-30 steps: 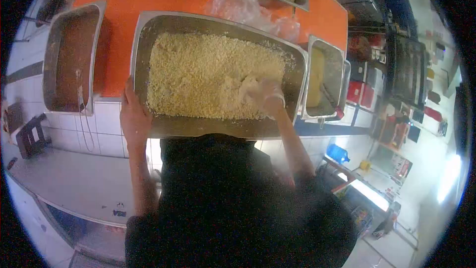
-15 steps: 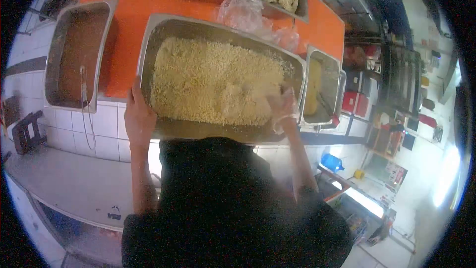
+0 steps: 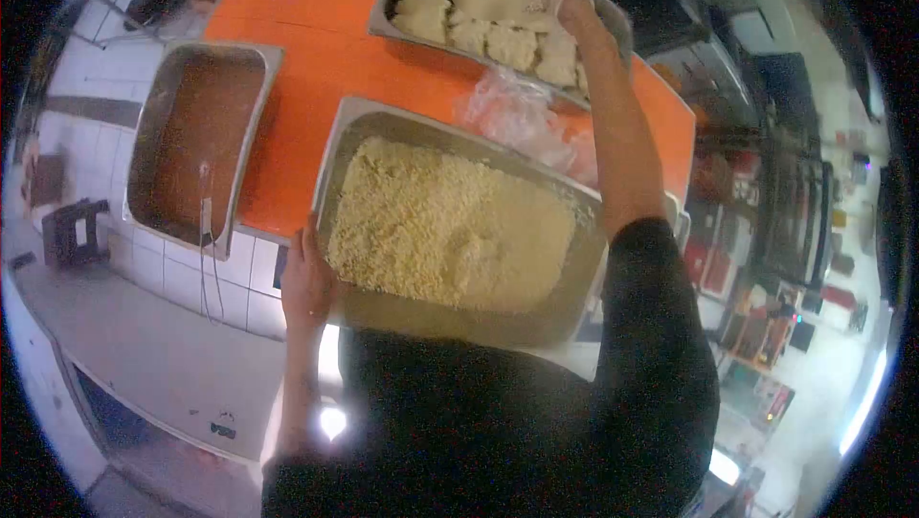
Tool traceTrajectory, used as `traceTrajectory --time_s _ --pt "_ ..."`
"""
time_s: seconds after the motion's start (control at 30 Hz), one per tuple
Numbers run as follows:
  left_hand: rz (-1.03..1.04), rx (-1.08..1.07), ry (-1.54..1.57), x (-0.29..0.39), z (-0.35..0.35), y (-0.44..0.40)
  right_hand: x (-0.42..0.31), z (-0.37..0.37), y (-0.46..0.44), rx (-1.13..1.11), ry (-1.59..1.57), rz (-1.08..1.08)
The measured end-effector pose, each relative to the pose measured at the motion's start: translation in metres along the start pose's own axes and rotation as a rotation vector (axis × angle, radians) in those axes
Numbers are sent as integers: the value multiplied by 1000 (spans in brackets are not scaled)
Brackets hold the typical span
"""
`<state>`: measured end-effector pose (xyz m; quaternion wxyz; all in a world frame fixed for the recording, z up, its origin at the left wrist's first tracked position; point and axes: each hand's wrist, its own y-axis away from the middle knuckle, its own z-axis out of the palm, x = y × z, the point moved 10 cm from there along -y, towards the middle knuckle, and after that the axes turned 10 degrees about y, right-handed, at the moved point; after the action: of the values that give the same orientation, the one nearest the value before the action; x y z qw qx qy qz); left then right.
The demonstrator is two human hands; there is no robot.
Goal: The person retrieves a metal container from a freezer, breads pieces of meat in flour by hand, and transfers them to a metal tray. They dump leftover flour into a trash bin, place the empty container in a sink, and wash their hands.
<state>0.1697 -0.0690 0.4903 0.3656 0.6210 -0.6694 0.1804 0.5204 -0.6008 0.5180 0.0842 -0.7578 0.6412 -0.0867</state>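
Many pieces [image 3: 512, 44] already lie in the tray [image 3: 414, 42] at 1 o'clock; loose crumbs [image 3: 412, 221] are left in the pan [image 3: 450, 322] at centre. Our right hand [image 3: 565, 1] is at the tray, grip too blurred to tell; our left hand [image 3: 308, 279] touches the pan's 9 o'clock rim, grip unclear.

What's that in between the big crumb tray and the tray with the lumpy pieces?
In the head view, crumpled clear plastic lies on the orange tabletop between the crumb tray and the lumpy-piece tray.
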Motion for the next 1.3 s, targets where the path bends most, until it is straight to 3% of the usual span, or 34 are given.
traceTrajectory --time_s 0.1,0.2,0.3,0.43,0.47,0.53,0.67,0.73,0.8,0.83,0.9,0.97,1.0,1.03,1.1,1.2,1.3 --pt "-32 8 -71 -2 0 -2 -44 31 -51 -116 -933 327" --pt "-92 -11 -125 -19 8 -4 -72 32 -62 -302 -392 399" --pt "-34 0 -79 -12 8 -6 -91 -15 -40 -135 36 212" --pt "80 57 -23 4 -1 -1 -165 -143 103 -139 42 308" --pt "78 46 -34 3 2 -2 -188 -151 144 -154 61 237" --pt "65 44 -55 9 1 0 -231 -124 248 -323 24 154" --pt "97 61 -87 7 1 2 -281 10 419 -581 -26 67" --pt "86 68 -28 13 -4 4 -277 11 429 -330 -23 155" --pt "76 70 34 18 -5 4 -266 -39 428 47 -84 203" --pt "114 85 -11 24 -5 7 -253 -15 434 -363 -120 215" --pt "164 114 -58 29 -9 7 -253 6 449 -756 -154 219" --pt "53 48 -89 16 -3 5 -256 12 465 -999 -26 211" --pt "59 58 -82 19 -6 5 -249 20 482 -989 -17 209" --pt "39 43 -82 22 -6 4 -242 27 493 -714 -346 225" --pt "13 45 -76 22 -9 6 -233 -5 477 -424 -658 207" --pt "131 98 -78 33 -15 11 -213 -85 419 -331 -482 230" --pt "21 69 -101 25 -15 7 -161 -122 328 -292 -568 448"
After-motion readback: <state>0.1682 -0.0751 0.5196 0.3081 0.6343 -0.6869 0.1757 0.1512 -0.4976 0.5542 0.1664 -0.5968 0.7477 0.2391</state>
